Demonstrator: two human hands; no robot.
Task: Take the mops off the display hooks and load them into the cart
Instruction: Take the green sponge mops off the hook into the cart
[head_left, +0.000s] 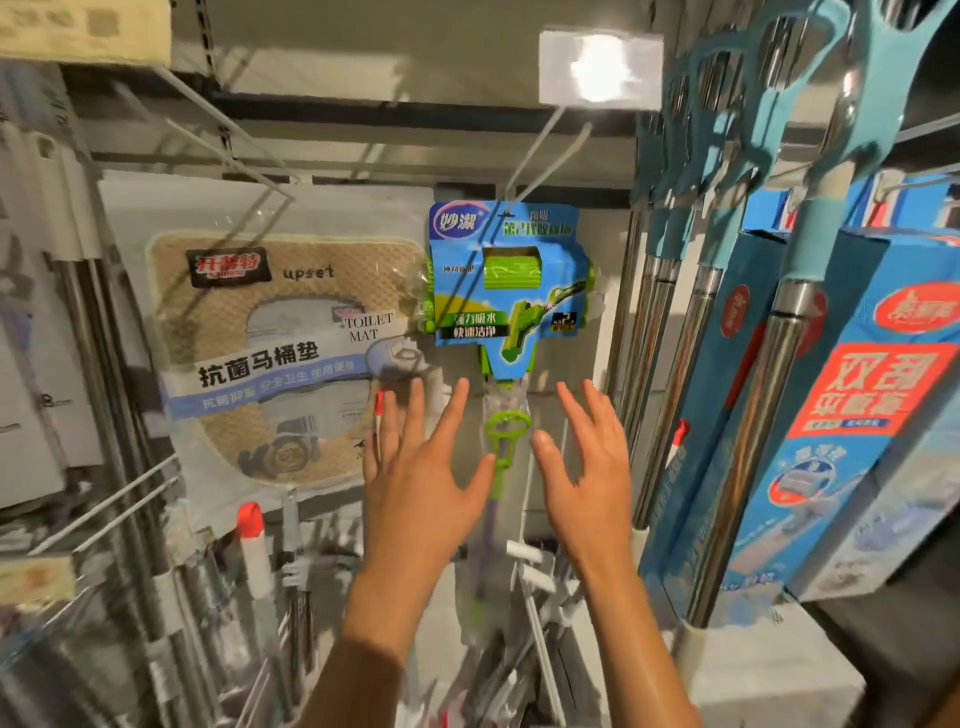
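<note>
A: Where's the mop?
B: The green sponge mop in blue card packaging (506, 280) hangs on the white wire hook (540, 150).
A: Hands?
B: Left hand (421, 467) and right hand (587, 467) spread wide, either side of its handle, holding nothing.

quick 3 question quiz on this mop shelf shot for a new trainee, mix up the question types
1. True or false: the left hand is gripping the green sponge mop.
2. What hangs directly left of the green sponge mop? A) toilet mat pack B) a bucket C) a broom
3. Fill in: the blue-handled mops hang to the ____ of the green sponge mop.

Key:
1. False; both the left hand and the right hand are open, fingers spread, either side of its green handle, and hold nothing.
2. A
3. right
</note>
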